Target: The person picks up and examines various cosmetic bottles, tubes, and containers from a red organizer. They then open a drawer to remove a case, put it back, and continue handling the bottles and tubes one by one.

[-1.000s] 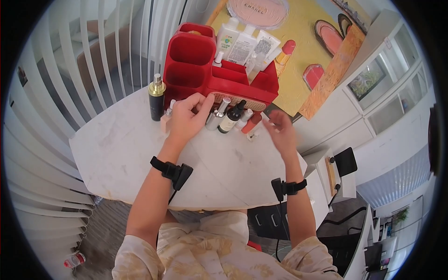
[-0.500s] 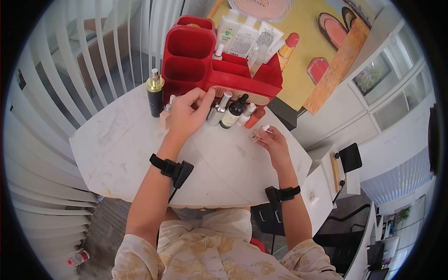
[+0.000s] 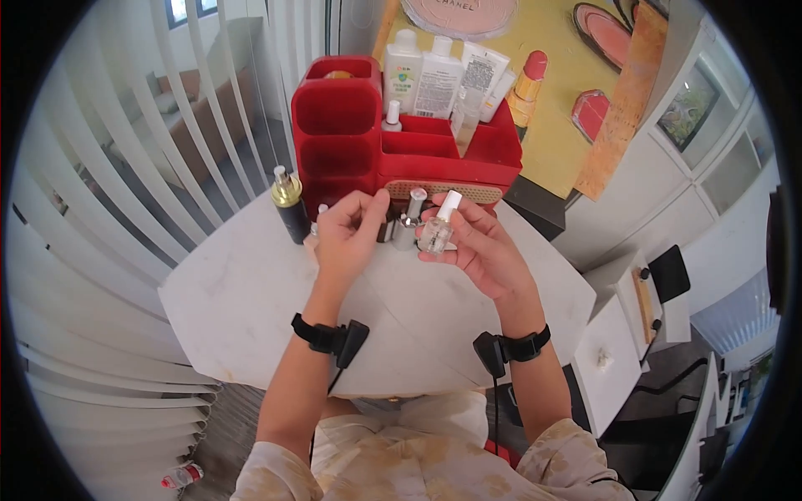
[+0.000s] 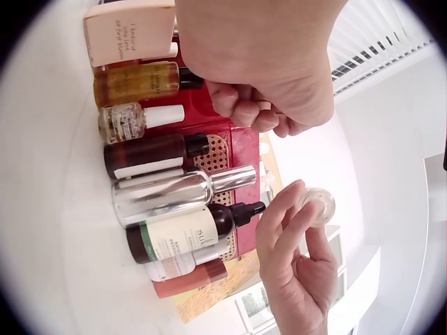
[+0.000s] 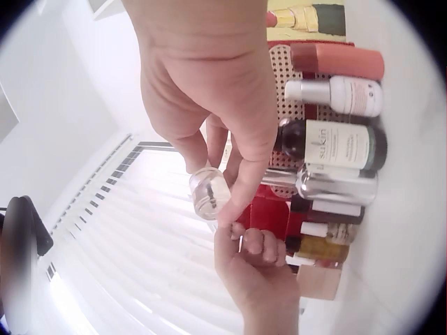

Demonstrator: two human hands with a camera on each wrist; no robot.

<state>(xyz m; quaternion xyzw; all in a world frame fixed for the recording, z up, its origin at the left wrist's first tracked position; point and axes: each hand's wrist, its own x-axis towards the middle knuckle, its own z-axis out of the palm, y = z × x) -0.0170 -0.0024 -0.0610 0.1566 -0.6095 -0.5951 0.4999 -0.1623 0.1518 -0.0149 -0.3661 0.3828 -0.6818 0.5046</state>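
Note:
My right hand (image 3: 493, 255) pinches a small clear glass nail polish bottle (image 3: 435, 236) with a white cap, raised over the table in front of the red organizer (image 3: 443, 171). In the right wrist view, thumb and fingers meet around the clear bottle (image 5: 209, 195). My left hand (image 3: 347, 234) is beside it, fingers curled and thumb against the index finger, with nothing visible in its grasp. Behind the hands stands a row of bottles: a silver spray bottle (image 4: 164, 197), a dark dropper bottle (image 4: 181, 235), an amber bottle (image 4: 140, 83) and another small white-capped bottle (image 4: 122, 123).
A black bottle with a gold collar (image 3: 290, 209) stands at the table's left. White bottles (image 3: 439, 79) fill the organizer's back. A coral tube (image 4: 190, 278) ends the row. The white marble table (image 3: 376, 334) has vertical blinds (image 3: 167, 125) on its left and a painting (image 3: 551, 83) behind.
My right hand has picked up the clear bottle from the table's right side and brought it left, up before the organizer. My left hand keeps its curled pose; the head view has shifted slightly.

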